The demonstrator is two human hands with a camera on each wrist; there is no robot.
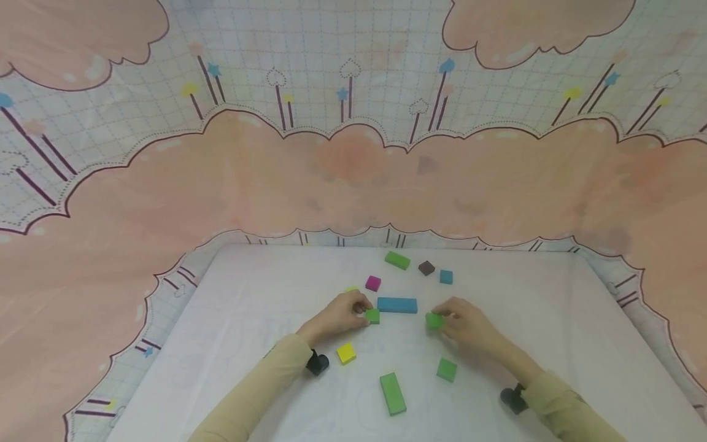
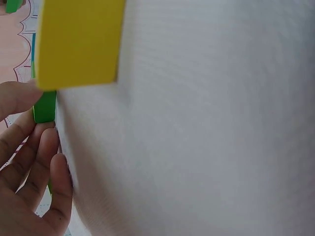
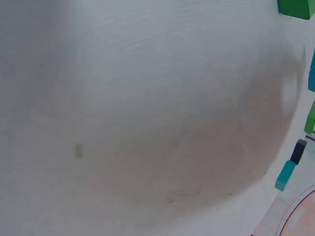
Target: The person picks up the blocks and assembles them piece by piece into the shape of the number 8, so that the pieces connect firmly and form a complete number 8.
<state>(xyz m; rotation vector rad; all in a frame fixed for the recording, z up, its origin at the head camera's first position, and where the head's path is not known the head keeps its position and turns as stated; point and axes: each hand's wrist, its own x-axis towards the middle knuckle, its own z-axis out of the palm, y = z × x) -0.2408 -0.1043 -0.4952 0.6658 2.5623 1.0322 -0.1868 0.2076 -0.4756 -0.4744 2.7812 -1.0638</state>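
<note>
My left hand [image 1: 338,317] pinches a small green block [image 1: 372,316] just below the left end of a long blue block [image 1: 397,305]. In the left wrist view, its thumb and index finger meet on the green block [image 2: 45,107], the other fingers extending beside the table surface. My right hand [image 1: 469,324] grips another small green block [image 1: 434,321] with its fingertips, to the right of and below the blue block. The right wrist view does not show that hand's grip. A yellow block [image 1: 346,353] lies below my left hand, and a green square block [image 1: 447,370] below my right.
A long green block [image 1: 393,394] lies near the front. Toward the back are a green block [image 1: 397,260], a dark brown block [image 1: 426,268], a small blue block [image 1: 446,277] and a magenta block [image 1: 373,283]. A pale yellow block [image 1: 351,288] is partly hidden behind my left hand.
</note>
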